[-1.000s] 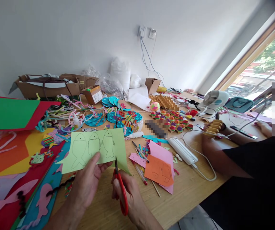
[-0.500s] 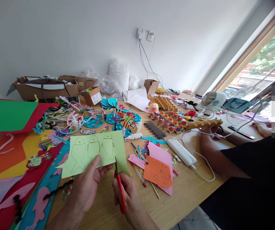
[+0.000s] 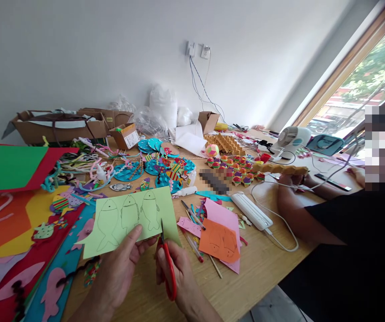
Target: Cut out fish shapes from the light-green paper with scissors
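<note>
My left hand [image 3: 120,266] pinches the lower edge of a light green paper sheet [image 3: 128,219] with three fish outlines drawn on it. My right hand [image 3: 179,277] is closed around red-handled scissors [image 3: 167,264], whose dark blades point up into the sheet's bottom edge, just right of the third fish. Both hands hover over the wooden table [image 3: 259,268] near its front edge.
Coloured foam sheets with fish cut-outs [image 3: 18,232] lie at left. Pink and orange paper [image 3: 221,232], pens and scraps lie to the right. Blue paper plates [image 3: 165,167], cardboard boxes [image 3: 61,123] and a small fan [image 3: 289,138] stand farther back. Another person's arm [image 3: 299,210] holds an egg-carton strip [image 3: 279,169].
My hands, the green sheet and the scissors have barely moved. The other person has turned the egg-carton strip flat and shifted it leftward over the table.
</note>
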